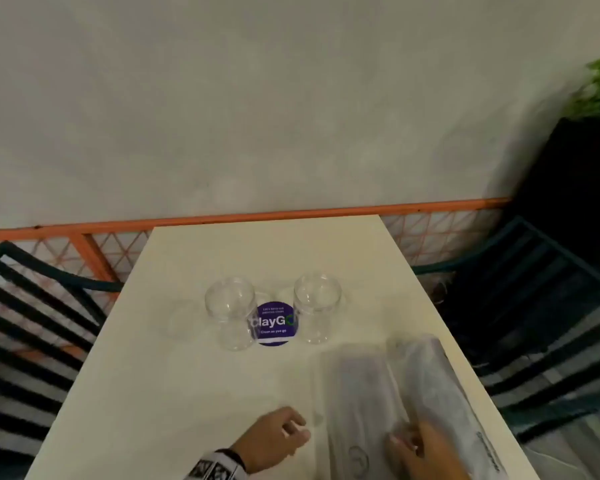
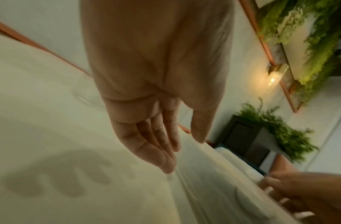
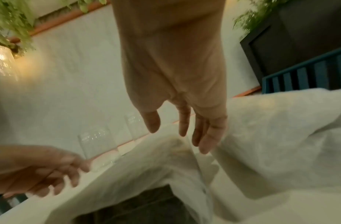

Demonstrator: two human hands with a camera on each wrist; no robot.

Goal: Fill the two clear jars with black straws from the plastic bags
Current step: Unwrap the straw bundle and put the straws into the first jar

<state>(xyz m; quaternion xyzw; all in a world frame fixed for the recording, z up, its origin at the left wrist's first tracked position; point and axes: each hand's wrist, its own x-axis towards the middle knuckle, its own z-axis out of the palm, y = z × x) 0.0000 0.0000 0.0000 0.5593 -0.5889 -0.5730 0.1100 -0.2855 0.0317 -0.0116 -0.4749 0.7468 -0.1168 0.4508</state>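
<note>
Two clear jars stand empty and upright at mid-table, the left jar (image 1: 229, 311) and the right jar (image 1: 317, 306). Two plastic bags of dark straws lie side by side at the near right, one nearer the middle (image 1: 357, 403) and one by the table's right edge (image 1: 437, 386). My left hand (image 1: 297, 433) hovers just left of the inner bag, fingers relaxed and holding nothing. My right hand (image 1: 406, 441) is over the near ends of the bags with straight fingers. The right wrist view shows that hand (image 3: 178, 140) above the gap between the bags (image 3: 146, 166), grasping nothing.
A round purple sticker (image 1: 276, 323) lies between the jars. The pale table (image 1: 153, 393) has dark slatted chairs (image 1: 32, 323) on both sides and an orange rail (image 1: 257, 216) behind. A dark planter (image 1: 575, 188) stands at the far right.
</note>
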